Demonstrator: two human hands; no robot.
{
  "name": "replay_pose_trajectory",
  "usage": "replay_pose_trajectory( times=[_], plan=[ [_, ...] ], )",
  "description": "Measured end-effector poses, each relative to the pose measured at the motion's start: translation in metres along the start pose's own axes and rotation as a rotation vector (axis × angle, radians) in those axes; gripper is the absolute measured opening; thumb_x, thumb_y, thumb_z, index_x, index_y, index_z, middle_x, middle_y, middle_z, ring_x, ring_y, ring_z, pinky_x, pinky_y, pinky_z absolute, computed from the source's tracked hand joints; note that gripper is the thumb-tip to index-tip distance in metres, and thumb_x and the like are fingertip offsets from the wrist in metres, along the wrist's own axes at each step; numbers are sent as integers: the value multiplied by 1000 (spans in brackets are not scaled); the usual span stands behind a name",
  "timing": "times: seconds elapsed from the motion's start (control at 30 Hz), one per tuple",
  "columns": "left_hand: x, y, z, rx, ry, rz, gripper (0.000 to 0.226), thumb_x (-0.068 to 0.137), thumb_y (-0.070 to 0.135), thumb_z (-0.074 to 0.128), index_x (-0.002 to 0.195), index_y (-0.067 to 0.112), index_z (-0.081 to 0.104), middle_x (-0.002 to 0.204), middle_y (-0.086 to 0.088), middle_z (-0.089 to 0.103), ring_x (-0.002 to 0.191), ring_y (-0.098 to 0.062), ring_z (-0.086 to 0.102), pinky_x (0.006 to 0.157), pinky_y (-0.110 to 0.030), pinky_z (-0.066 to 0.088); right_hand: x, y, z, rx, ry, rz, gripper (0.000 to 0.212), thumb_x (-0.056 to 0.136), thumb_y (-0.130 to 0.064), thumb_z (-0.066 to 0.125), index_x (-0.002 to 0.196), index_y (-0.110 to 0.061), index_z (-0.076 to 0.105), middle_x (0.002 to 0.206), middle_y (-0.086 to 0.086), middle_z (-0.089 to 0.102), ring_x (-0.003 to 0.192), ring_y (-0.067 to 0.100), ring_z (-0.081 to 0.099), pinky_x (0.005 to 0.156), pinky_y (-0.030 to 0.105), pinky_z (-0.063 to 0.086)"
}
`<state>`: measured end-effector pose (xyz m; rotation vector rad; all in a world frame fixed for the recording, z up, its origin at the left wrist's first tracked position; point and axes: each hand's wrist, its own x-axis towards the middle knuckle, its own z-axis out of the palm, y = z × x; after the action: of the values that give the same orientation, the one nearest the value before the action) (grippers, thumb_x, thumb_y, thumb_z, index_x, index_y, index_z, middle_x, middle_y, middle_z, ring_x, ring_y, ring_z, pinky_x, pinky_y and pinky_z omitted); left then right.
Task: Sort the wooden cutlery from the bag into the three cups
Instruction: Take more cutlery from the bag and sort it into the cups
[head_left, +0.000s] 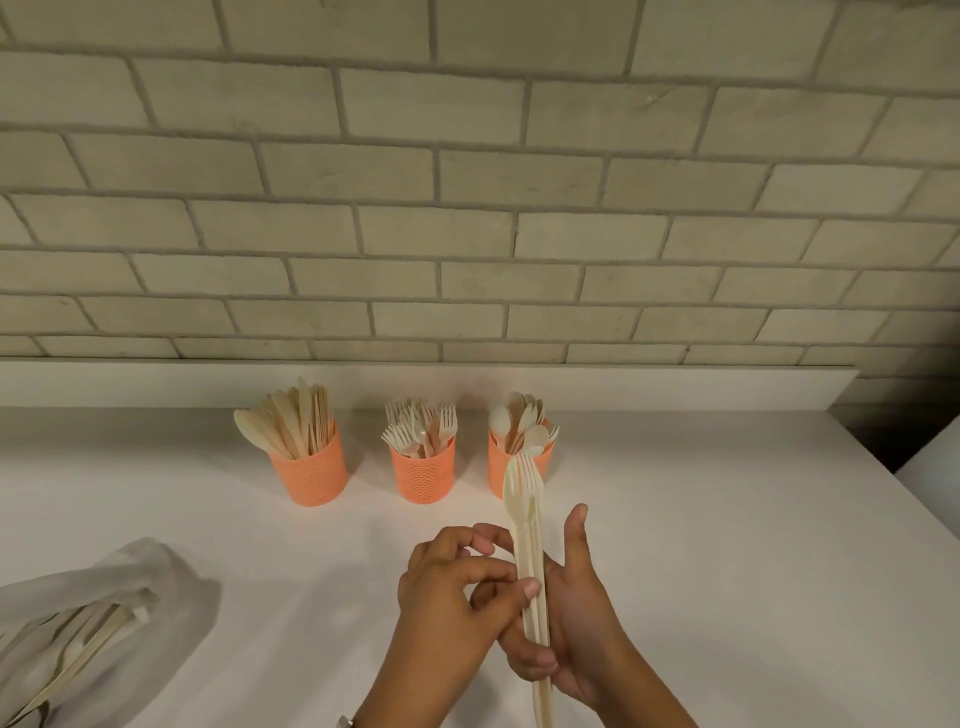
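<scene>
**Head view: both grips on one bundle of cutlery, in front of the three cups**

You hold a bundle of wooden cutlery (530, 556) upright above the table (727, 519), right of centre and nearer to you than the cups. Fork tines and a spoon bowl show at its top, which overlaps the right cup (497, 470) in the picture. You cannot tell how many pieces are in the bundle.

Your right grip (574, 631) is closed round the lower handles. Its fingers curl in from underneath and the thumb stands straight up beside the bundle. Your left grip (449, 590) is on the same bundle, with its thumb pressed on the handles about halfway up. Its fingers are curled and the forefinger touches the bundle a little higher.

Three orange cups stand upright in a row at the back of the table, close to the wall and apart from one another. Knives fill the left cup (311, 470), forks fill the middle cup (423, 475), and spoons fill the right cup.

At the lower left, well apart from your hands, a pale see-through bag (135, 577) lies crumpled on the table. More wooden pieces (78, 642) show through its side.

A watch (345, 721) shows at your left wrist, at the bottom edge. A pale brick wall (467, 208) rises behind the table.
</scene>
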<state>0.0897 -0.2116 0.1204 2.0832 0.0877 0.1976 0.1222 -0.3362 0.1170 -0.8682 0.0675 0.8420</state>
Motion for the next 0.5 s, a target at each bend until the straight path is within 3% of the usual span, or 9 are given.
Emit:
replay_pose_trajectory(
  times=[0.1,0.17,0.23,0.3,0.37,0.5],
  plan=[
    [2,3,-1,-121,-48,-71,4,56,52,67,57,48,67,96,20,57,108,-4,51,93,-28,43,-2,0,0,-34,-34,5,97,69,-82,17,130,-15,51,47,7,49,23,12,35,32,11,27],
    [2,2,0,-136,-35,-89,6,60,45,65,55,46,66,92,21,58,107,-4,53,88,-19,41,-4,-1,0,-85,-43,0,90,72,-78,21,129,-16,52,43,4,45,24,10,32,33,11,23],
    [2,2,1,-139,-19,-98,6,64,45,64,59,44,68,89,22,60,100,-5,56,84,-20,45,-7,-2,1,-159,-45,-26,74,79,-68,31,129,-18,53,45,3,46,26,8,30,33,13,21],
    [2,6,-1,-167,-28,-104,17,76,32,69,63,42,71,85,23,62,85,-11,60,75,-25,50,-8,-3,1,-253,-24,-77,56,87,-54,46,127,-16,51,53,5,52,29,7,31,35,15,21],
    [2,11,-7,-187,-18,-82,33,83,19,66,59,41,69,75,18,66,75,-9,62,71,-17,45,-10,-4,1,-287,-21,-118,47,88,-41,56,123,-11,49,65,11,55,31,8,30,36,16,22],
    [7,18,-23,-308,129,-101,29,86,8,60,71,31,71,73,22,71,77,6,63,71,-4,42,-7,-6,-4,-166,19,-113,40,73,-11,51,112,-14,44,70,14,51,32,10,24,38,15,18]
  ],
)
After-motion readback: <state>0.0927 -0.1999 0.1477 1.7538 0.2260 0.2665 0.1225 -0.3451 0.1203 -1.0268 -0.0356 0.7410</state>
